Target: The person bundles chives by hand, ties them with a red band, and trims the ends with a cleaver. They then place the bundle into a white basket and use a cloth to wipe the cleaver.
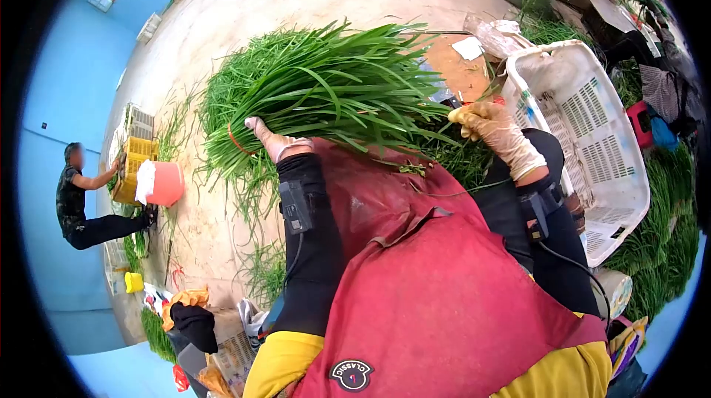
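A thick bundle of garlic chives lies across in front of me, its long green leaves fanning to the right. A red band circles it near its left end. My left hand, in a thin glove, is closed around the bundle just right of this band; most of its fingers are hidden by the leaves. My right hand, also gloved, is off the leaf tips with its fingers curled together. Whatever it may hold is too small to make out. A little red shows behind its fingers.
A white plastic crate stands close on my right, with more chives beyond it. A brown board with a white paper lies ahead. At far left a person bends by yellow crates and a pink bucket.
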A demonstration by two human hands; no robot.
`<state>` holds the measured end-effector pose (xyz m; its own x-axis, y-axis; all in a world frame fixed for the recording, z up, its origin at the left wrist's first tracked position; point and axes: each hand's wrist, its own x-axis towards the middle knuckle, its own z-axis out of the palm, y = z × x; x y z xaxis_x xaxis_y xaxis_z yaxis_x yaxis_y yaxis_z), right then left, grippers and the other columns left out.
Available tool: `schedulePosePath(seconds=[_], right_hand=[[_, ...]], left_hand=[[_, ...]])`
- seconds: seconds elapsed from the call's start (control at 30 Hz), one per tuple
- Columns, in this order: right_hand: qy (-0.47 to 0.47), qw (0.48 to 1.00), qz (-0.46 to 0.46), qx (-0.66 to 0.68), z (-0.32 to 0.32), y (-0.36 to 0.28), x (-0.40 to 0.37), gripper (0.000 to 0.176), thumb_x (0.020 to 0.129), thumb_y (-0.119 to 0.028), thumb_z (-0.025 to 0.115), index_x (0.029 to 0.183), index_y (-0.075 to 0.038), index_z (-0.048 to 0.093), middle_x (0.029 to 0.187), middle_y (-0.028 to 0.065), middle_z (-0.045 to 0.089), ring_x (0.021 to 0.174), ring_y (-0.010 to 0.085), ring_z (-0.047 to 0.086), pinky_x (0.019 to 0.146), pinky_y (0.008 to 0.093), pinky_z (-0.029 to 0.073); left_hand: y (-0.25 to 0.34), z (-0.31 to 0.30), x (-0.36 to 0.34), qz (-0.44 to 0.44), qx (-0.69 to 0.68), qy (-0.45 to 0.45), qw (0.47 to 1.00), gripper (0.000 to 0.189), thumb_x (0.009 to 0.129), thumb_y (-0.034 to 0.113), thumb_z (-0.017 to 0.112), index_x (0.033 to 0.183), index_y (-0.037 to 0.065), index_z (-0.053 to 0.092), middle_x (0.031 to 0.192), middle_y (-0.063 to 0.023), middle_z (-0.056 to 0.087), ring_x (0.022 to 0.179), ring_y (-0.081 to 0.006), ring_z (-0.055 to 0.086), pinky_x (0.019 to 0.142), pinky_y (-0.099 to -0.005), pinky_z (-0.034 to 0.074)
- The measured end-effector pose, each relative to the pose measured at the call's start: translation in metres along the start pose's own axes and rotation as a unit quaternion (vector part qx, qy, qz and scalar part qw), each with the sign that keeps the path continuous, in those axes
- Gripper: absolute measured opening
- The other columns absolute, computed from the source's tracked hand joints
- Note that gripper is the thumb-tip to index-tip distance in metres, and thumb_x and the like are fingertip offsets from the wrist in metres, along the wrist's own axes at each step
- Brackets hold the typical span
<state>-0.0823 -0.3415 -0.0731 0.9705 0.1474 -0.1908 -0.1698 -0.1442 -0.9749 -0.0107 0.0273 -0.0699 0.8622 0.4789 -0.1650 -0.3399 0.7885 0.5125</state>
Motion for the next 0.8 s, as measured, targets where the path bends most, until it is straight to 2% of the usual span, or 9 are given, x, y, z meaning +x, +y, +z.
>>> schedulePosePath(seconds=[0.07,0.2,0.27,0.33,0.47,0.53,0.6,0.67,0.8], right_hand=[[0.005,0.995,0.045,-0.092,0.015,-0.012,0.003,0.031,0.091,-0.028,0.066,0.105,0.000,0.069,0.079,0.0011,0.066,0.070,0.0071,0.057,0.062,0.0219,0.046],[-0.018,0.946,-0.066,-0.317,0.049,-0.015,0.025,0.028,0.090,-0.026,0.068,0.100,0.001,0.070,0.080,0.0033,0.068,0.072,0.0112,0.060,0.067,0.0247,0.049],[0.006,0.994,-0.083,-0.067,0.066,0.018,0.041,0.026,0.094,-0.026,0.062,0.091,-0.001,0.070,0.073,0.0015,0.064,0.064,0.0086,0.056,0.059,0.0215,0.045],[-0.008,0.985,-0.073,0.158,0.062,-0.010,0.026,0.018,0.091,-0.019,0.064,0.082,-0.003,0.068,0.075,0.0046,0.066,0.060,0.0095,0.054,0.056,0.0247,0.044],[0.063,0.963,-0.092,0.245,0.058,-0.030,0.003,0.024,0.094,-0.024,0.059,0.088,-0.003,0.070,0.070,0.0004,0.065,0.056,0.0054,0.050,0.051,0.0180,0.035],[0.057,0.940,-0.186,0.281,0.029,-0.006,0.016,0.029,0.095,-0.028,0.057,0.095,-0.003,0.072,0.071,0.0009,0.066,0.056,0.0054,0.050,0.051,0.0167,0.034],[0.086,0.973,-0.113,0.182,0.011,-0.007,0.008,0.026,0.095,-0.024,0.059,0.105,-0.003,0.070,0.075,0.0013,0.066,0.060,0.0052,0.052,0.053,0.0160,0.036],[0.118,0.970,-0.167,0.130,0.014,-0.017,0.001,0.029,0.091,-0.010,0.065,0.119,-0.003,0.063,0.096,0.0038,0.067,0.077,0.0076,0.060,0.069,0.0187,0.048],[0.106,0.954,-0.255,0.116,0.024,-0.049,-0.006,0.029,0.091,-0.009,0.064,0.119,-0.001,0.063,0.107,0.0063,0.066,0.089,0.0109,0.061,0.081,0.0231,0.051]], left_hand=[[0.000,-0.005,0.002,-0.014,-0.010,-0.021,1.000,0.069,0.079,0.062,0.066,0.126,0.011,0.058,0.128,-0.0081,0.059,0.114,-0.0305,0.055,0.098,-0.0498,0.046],[0.003,0.005,-0.010,-0.008,0.000,-0.023,1.000,0.067,0.080,0.060,0.066,0.126,0.011,0.058,0.128,-0.0083,0.059,0.113,-0.0305,0.056,0.098,-0.0499,0.046],[0.003,0.007,-0.012,-0.001,-0.001,-0.029,1.000,0.066,0.081,0.059,0.066,0.126,0.011,0.058,0.128,-0.0085,0.059,0.113,-0.0304,0.056,0.098,-0.0498,0.046],[0.006,0.003,-0.007,-0.035,-0.029,-0.071,0.996,0.066,0.081,0.059,0.066,0.126,0.011,0.058,0.128,-0.0089,0.059,0.113,-0.0307,0.056,0.099,-0.0499,0.045],[0.001,0.017,-0.024,-0.029,-0.008,-0.011,0.999,0.066,0.081,0.059,0.066,0.125,0.011,0.057,0.129,-0.0085,0.058,0.113,-0.0317,0.056,0.100,-0.0500,0.044],[-0.001,0.019,-0.027,-0.020,-0.024,-0.033,0.999,0.066,0.081,0.058,0.067,0.126,0.011,0.056,0.129,-0.0090,0.058,0.112,-0.0315,0.056,0.099,-0.0499,0.045],[0.002,0.021,-0.034,-0.018,-0.004,-0.041,0.999,0.066,0.082,0.056,0.066,0.130,0.012,0.054,0.131,-0.0089,0.057,0.116,-0.0310,0.055,0.101,-0.0523,0.045],[-0.001,0.009,-0.024,-0.017,-0.022,-0.080,0.996,0.067,0.081,0.052,0.071,0.130,0.010,0.053,0.132,-0.0092,0.056,0.117,-0.0304,0.055,0.101,-0.0504,0.046],[-0.002,0.012,-0.039,-0.033,-0.077,-0.223,0.971,0.051,0.088,0.037,0.067,0.128,0.008,0.054,0.125,-0.0085,0.061,0.111,-0.0275,0.059,0.098,-0.0472,0.049]])
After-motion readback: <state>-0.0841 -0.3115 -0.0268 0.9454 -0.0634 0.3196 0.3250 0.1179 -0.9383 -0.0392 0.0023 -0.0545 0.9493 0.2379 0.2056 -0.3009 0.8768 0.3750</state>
